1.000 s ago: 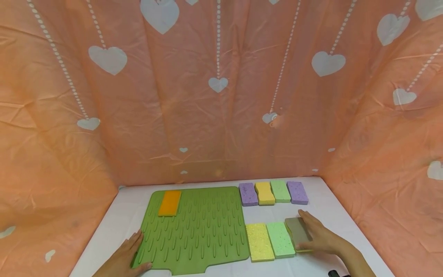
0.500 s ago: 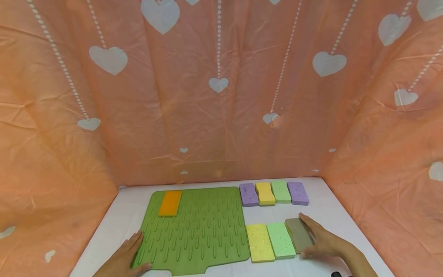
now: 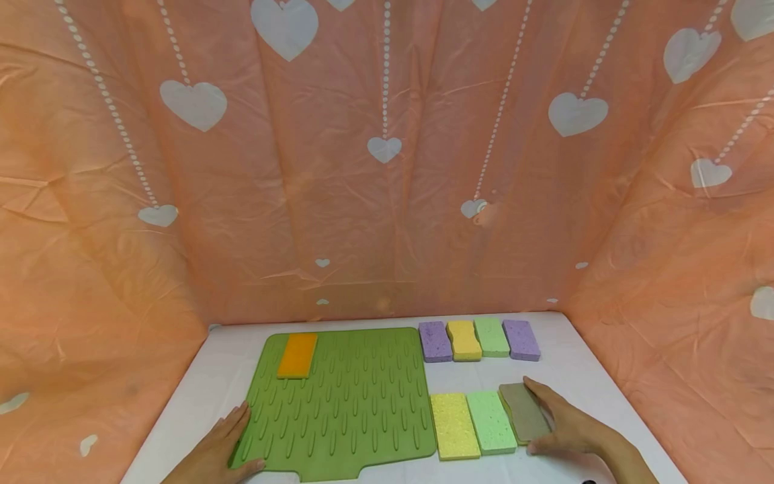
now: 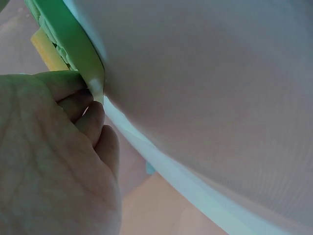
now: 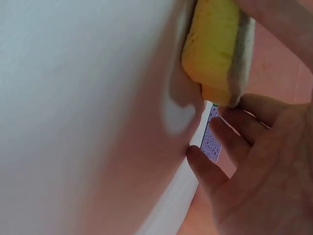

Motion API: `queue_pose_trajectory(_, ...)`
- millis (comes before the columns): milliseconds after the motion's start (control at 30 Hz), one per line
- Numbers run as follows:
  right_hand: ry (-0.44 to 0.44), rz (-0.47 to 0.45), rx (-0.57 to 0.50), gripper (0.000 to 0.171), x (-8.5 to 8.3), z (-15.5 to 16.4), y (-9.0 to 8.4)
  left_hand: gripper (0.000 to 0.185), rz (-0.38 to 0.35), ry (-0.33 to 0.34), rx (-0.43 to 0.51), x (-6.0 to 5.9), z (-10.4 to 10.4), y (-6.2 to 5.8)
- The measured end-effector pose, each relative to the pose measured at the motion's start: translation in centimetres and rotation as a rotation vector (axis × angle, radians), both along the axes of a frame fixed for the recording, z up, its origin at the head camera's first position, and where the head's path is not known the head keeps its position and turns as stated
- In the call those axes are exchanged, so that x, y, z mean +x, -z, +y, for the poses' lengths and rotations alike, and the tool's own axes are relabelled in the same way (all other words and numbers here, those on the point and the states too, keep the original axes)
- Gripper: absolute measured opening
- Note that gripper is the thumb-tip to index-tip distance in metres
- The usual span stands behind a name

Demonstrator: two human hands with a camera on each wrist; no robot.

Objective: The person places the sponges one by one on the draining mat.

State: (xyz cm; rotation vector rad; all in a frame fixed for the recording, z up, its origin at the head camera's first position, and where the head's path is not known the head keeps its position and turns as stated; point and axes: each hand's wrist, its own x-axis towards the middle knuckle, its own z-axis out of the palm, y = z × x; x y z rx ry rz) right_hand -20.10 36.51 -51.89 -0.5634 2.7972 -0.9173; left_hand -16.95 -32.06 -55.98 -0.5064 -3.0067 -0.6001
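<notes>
Fingers of R hand (image 3: pixel 565 423) pinch yellow sponge (image 3: pixel 526 411) w/ flat grey-brown top, end to end; L hand (image 3: pixel 219 445) fingers together, thumb spread, at green mat (image 3: pixel 338 403).

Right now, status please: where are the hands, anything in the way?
Left hand at left edge of green mat. Right hand at right side of grey-topped sponge. Pale green sponge close on its left, possibly crowding it.

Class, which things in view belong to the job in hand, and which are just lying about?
Probably in the job:
green mat, left hand at its edge
grey-topped sponge, right hand against it

Probably lying about:
orange block on the green mat
front yellow sponge
front green sponge
four back sponges
</notes>
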Motion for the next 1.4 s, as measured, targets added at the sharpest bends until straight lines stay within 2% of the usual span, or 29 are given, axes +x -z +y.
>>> queue_pose_trajectory(200, 0.021, 0.057, 0.018, 0.125, -0.1, -0.1, 0.0, 0.101, 0.003, 0.009, 0.015, 0.0, 0.0, -0.1)
queue_pose_trajectory(267, 0.027, 0.109, 0.03, 0.124, -0.2, -0.1, 0.2, 0.102, -0.004, 0.01, 0.027, 0.1, -0.1, 0.0)
queue_pose_trajectory(467, 0.073, 0.289, 0.072, 0.118, -0.4, -0.1, 0.7, 0.103, 0.029, -0.014, 0.07, -0.3, -0.6, 1.3)
queue_pose_trajectory(600, 0.094, 0.347, 0.084, 0.115, -0.6, -0.6, 0.3, 0.103, 0.024, -0.019, -0.009, -0.2, -0.4, 0.8)
queue_pose_trajectory(733, 0.1, 0.353, 0.054, 0.116, -1.0, -1.2, -0.1, 0.104, 0.019, -0.021, -0.019, -0.2, -0.3, 0.6)
queue_pose_trajectory(967, 0.077, 0.3, -0.025, 0.117, -1.5, -3.1, -0.4, 0.102, 0.045, 0.01, 0.001, 0.1, -0.1, 0.3)
queue_pose_trajectory(1100, 0.065, 0.303, -0.024, 0.117, -2.0, -4.3, -0.5, 0.102, 0.015, 0.01, 0.004, 0.2, 0.1, 0.0)
queue_pose_trajectory(1400, 0.05, 0.304, -0.029, 0.118, -3.2, -7.0, -0.4, 0.105, 0.014, -0.002, 0.004, 0.4, 0.4, -0.5)
